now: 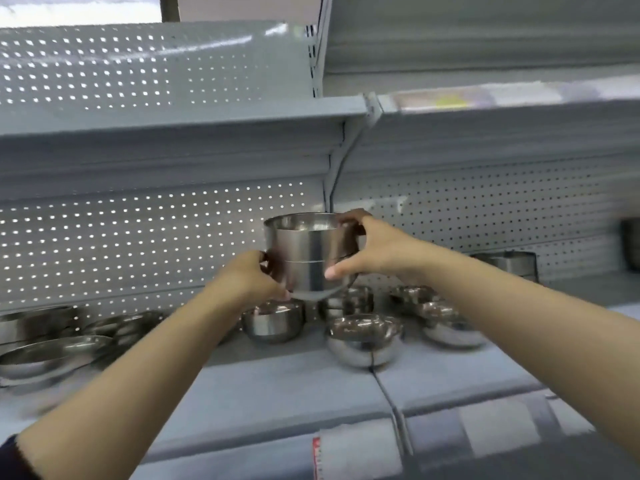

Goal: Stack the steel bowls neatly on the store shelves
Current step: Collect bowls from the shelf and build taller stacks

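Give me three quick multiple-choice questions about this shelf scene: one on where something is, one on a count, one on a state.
1. Where is the stack of nested shiny steel bowls?
A. Held up above the pale grey metal shelf
B. Lying on the floor
C. On the topmost shelf

2. How many hands grip that stack?
A. None
B. One
C. Two

3. How does the round steel bowl at the front of the shelf stand?
A. Upside down
B. Upright, opening upward
C. Wrapped in paper

Answers:
1 A, the stack hangs clear above the bowls standing on the shelf.
2 C, the left hand holds its lower left side and the right hand its rim and right side.
3 B, its open rim faces up.
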The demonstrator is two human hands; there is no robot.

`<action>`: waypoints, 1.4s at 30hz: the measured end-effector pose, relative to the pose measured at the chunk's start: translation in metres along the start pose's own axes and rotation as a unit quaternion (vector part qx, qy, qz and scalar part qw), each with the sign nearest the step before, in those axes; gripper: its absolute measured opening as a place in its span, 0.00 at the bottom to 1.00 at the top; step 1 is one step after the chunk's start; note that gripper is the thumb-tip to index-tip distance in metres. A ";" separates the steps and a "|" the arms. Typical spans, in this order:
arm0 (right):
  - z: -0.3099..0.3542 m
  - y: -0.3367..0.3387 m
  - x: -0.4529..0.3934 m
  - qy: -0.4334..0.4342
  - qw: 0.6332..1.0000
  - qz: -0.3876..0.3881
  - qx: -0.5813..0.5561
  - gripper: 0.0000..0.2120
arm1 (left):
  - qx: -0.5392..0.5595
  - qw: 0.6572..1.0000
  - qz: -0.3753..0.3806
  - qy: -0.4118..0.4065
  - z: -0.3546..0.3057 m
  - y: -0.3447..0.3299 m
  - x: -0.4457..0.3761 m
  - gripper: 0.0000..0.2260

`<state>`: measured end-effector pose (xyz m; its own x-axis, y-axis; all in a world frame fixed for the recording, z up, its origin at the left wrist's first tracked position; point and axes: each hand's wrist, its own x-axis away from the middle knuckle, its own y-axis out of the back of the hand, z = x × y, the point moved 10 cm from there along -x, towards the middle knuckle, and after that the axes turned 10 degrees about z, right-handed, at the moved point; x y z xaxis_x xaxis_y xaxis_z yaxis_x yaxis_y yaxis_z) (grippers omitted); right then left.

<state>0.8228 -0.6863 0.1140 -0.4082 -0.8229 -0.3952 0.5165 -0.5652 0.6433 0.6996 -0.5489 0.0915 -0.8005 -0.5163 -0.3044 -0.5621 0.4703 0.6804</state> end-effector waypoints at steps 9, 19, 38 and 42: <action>-0.145 0.186 0.065 -0.039 0.998 -0.042 0.028 0.39 | 0.047 0.998 0.040 0.007 -0.142 -0.186 -0.089 0.22; -0.284 0.312 0.045 -0.052 0.997 0.004 -0.054 0.45 | 0.083 0.996 0.000 0.014 -0.226 -0.317 -0.188 0.22; -0.358 0.301 -0.004 -0.092 0.994 0.054 -0.036 0.50 | -0.081 0.991 0.010 0.104 -0.210 -0.355 -0.232 0.15; -0.359 0.299 -0.004 -0.094 0.994 0.045 -0.035 0.54 | -0.113 0.988 0.033 0.105 -0.210 -0.357 -0.229 0.16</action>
<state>1.2488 -0.8728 0.0726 -0.4870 -0.8491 -0.2046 0.6062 -0.4973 0.6207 1.1274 -0.7487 0.0579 -0.7602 -0.6375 -0.1256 -0.4299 0.3485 0.8329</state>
